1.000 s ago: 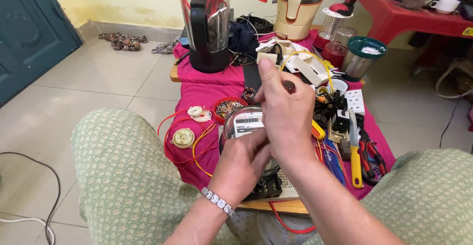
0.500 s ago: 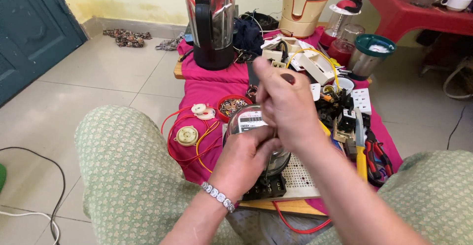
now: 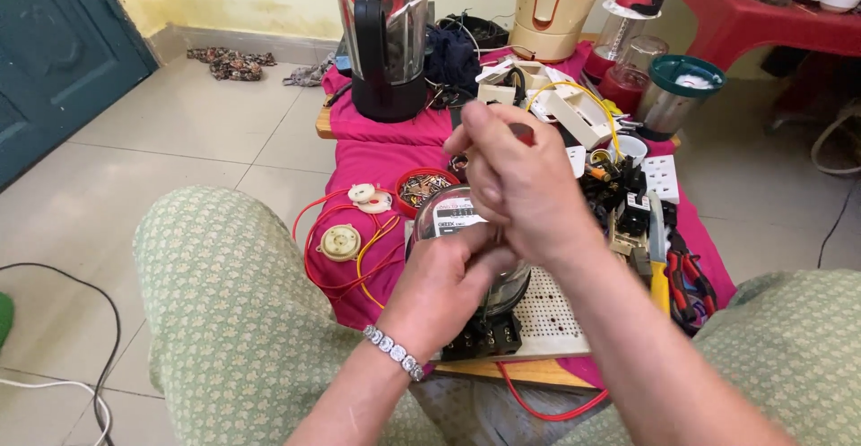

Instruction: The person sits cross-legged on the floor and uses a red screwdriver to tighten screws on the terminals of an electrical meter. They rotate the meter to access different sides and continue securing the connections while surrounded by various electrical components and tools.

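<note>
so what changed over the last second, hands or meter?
Little. The right hand has risen slightly above the round glass-domed meter, fingers pinched; what they hold is hidden. The left hand stays on the meter's side. Nothing taken up or let go. The blender jar and red wires are unmoved.

Black blender jug point(image 3: 387, 47), cream mixer point(image 3: 550, 11), green-lidded jar point(image 3: 680, 94), red table point(image 3: 753, 17)

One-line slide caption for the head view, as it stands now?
Left hand grips a glass-domed electric meter while right hand works just above it, over a pink cloth strewn with red wires.
</note>
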